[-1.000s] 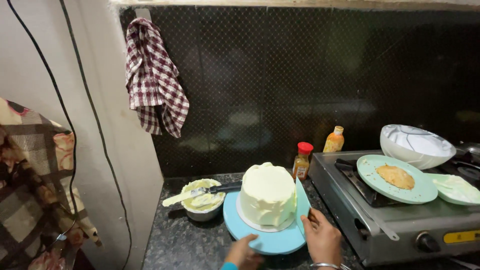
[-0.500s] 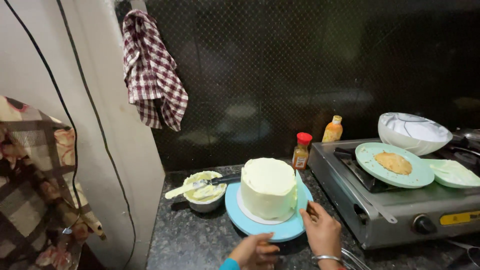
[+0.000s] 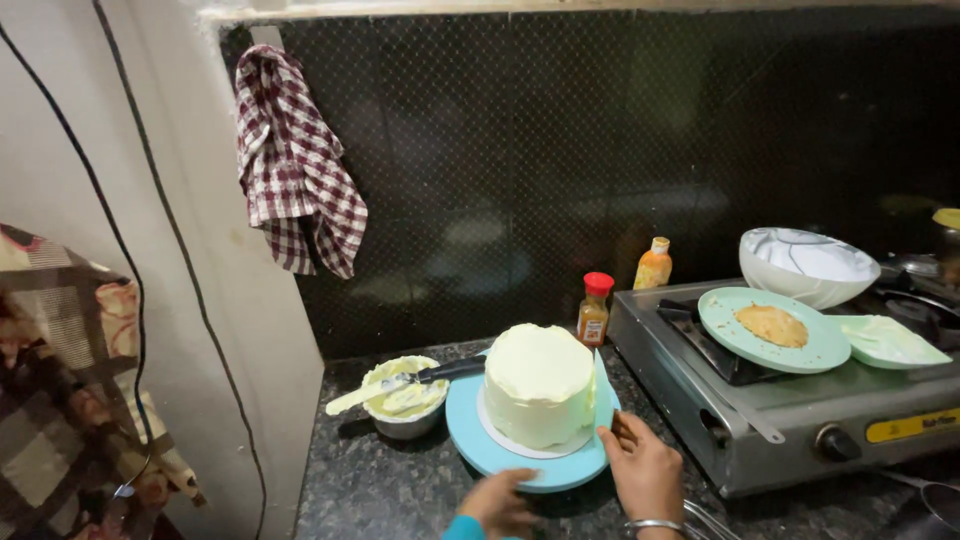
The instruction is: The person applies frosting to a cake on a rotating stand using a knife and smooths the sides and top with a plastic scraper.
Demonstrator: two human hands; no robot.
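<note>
A: The left hand [image 3: 497, 503] sits low at the near rim of the blue turntable [image 3: 480, 450], fingers curled onto its edge. The right hand [image 3: 645, 470] is beside it on the right, gripping a pale blue scraper [image 3: 603, 392] that stands upright against the side of the cake [image 3: 540, 398]

B: So both hands are closed on something?

A: Yes, the left on the turntable's rim, the right around the scraper. A bangle [image 3: 652, 524] shows at the right wrist

B: And the cake itself?

A: Just above and between the two hands, standing on the turntable, coated all over in pale cream

B: What's to the left of the left hand?

A: A small bowl [image 3: 404, 412] of the same cream, up and to the left, touching or almost touching the turntable, I cannot tell which. A spatula [image 3: 405, 385] with a dark handle lies across it

B: And on the right?

A: A steel gas stove [image 3: 790, 425] just right of the right hand. On it sit a green plate [image 3: 810, 350] with a round flat brown piece, a second light green plate [image 3: 885, 342], and a white bowl [image 3: 808, 266] behind. Two small bottles [image 3: 594, 310] stand beyond the cake by the dark wall, one with a red cap, one orange. A checked cloth [image 3: 297, 160] hangs high up on the left
</note>
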